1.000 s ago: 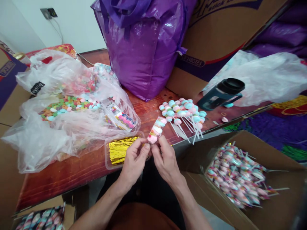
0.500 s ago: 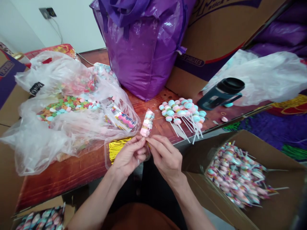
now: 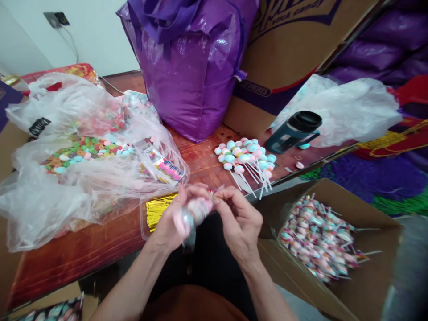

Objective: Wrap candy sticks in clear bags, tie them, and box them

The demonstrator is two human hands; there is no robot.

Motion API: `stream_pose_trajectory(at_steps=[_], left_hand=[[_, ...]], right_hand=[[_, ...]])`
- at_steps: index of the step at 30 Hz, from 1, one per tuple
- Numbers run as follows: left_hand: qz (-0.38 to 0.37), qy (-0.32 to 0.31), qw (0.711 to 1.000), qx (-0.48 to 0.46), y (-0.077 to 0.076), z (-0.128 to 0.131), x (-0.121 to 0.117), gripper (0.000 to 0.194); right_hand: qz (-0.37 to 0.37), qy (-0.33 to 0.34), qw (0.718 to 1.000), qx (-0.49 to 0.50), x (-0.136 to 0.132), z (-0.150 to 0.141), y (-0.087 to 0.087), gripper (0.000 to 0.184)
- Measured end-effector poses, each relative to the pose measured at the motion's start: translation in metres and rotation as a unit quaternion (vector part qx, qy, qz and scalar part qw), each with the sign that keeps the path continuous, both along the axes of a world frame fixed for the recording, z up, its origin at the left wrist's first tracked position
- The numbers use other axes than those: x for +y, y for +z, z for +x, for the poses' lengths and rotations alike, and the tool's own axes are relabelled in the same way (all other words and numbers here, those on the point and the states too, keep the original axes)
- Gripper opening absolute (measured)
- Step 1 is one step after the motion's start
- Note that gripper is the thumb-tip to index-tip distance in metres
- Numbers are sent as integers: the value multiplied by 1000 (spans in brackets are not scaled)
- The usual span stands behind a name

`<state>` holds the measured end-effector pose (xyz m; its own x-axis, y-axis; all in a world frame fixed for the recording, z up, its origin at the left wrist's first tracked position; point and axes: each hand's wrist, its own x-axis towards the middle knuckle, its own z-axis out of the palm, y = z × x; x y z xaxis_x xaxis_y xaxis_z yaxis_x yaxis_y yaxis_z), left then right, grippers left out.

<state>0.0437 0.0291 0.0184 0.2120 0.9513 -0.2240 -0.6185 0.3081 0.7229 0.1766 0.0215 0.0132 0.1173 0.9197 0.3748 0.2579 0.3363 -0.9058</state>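
One wrapped candy stick (image 3: 198, 210), between two hands: left hand (image 3: 174, 223) clamped round it, right hand (image 3: 238, 219) pinching its right end.

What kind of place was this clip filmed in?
Probably a small candy-packing workspace, maybe in a home or shop back room: unwrapped candy sticks sit on the wooden table, a large carton behind them reads "stick candy", and an open box holds many wrapped ones.

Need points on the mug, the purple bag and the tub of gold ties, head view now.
mug (image 3: 287, 136): head view, side of its body
purple bag (image 3: 190, 80): head view, front panel
tub of gold ties (image 3: 142, 218): head view, left rim
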Motion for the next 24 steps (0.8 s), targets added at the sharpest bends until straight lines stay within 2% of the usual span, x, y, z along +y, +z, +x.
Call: stream_pose_trajectory(at_steps=[4, 6, 9, 13, 18, 21, 24], left_hand=[[78, 9, 976, 204, 5, -2, -3, 60], [91, 8, 960, 264, 3, -1, -4, 62], [88, -29, 948, 305, -5, 2, -4, 61], [0, -49, 971, 236, -8, 11, -10, 57], [-86, -52, 987, 122, 9, 25, -19, 31], [-81, -37, 990, 113, 11, 35, -18, 30], [-52, 34, 991, 122, 0, 50, -15, 34]], right_hand=[[27, -17, 999, -23, -1, 3, 3, 13], [44, -13, 998, -35, -4, 1, -1, 13], [43, -19, 998, -30, -9, 1, -6, 15], [77, -34, 996, -30, -15, 10, -5, 15], [155, -43, 986, -38, -25, 21, 8, 17], [121, -49, 991, 35, -34, 24, 9, 16], [25, -50, 994, 93, -44, 23, 1, 19]])
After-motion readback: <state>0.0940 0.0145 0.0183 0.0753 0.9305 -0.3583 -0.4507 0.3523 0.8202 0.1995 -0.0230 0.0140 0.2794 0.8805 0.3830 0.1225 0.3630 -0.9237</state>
